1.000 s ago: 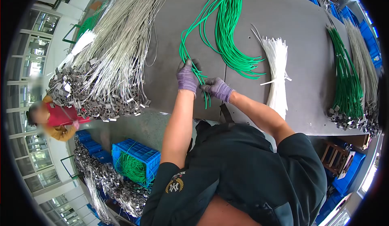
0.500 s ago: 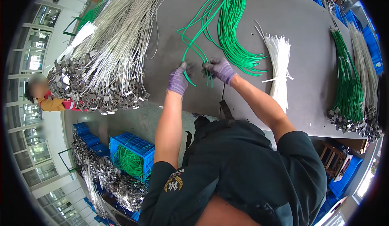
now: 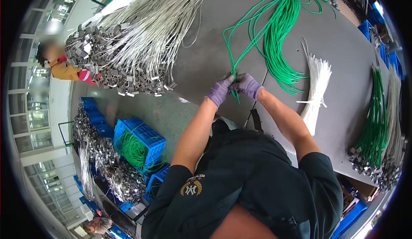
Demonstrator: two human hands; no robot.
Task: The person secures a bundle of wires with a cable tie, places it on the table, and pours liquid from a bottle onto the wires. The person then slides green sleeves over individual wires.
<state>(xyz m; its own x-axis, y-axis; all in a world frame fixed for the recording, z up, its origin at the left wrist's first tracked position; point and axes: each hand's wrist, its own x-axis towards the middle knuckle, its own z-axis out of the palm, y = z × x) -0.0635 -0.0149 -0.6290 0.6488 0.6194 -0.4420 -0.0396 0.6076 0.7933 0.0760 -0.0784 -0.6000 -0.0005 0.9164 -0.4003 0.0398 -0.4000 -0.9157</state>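
Note:
Both my hands wear purple-grey gloves and meet near the front edge of the grey table (image 3: 206,65). My left hand (image 3: 220,91) is closed around the ends of a few green wires (image 3: 234,66), whose tips stick out below the fingers. Pressed against it, my right hand (image 3: 248,86) also grips these wires; its fingertips are partly hidden. The wires lead up to a loose bundle of green wires (image 3: 281,39) lying just beyond my hands. To the right lies a bundle of white cable ties (image 3: 318,82), bound around its middle by one tie.
A large heap of clear wires (image 3: 150,37) with metal-looking end pieces covers the table's left. Dark green wires (image 3: 374,123) lie at far right. Below left, a blue crate (image 3: 150,141) holds green wire. Another person's sleeve (image 3: 66,71) shows beyond the heap.
My hands were apart, each on separate green wire ends; now they are together with the ends gathered between them. The view has shifted, so the table items appear further right.

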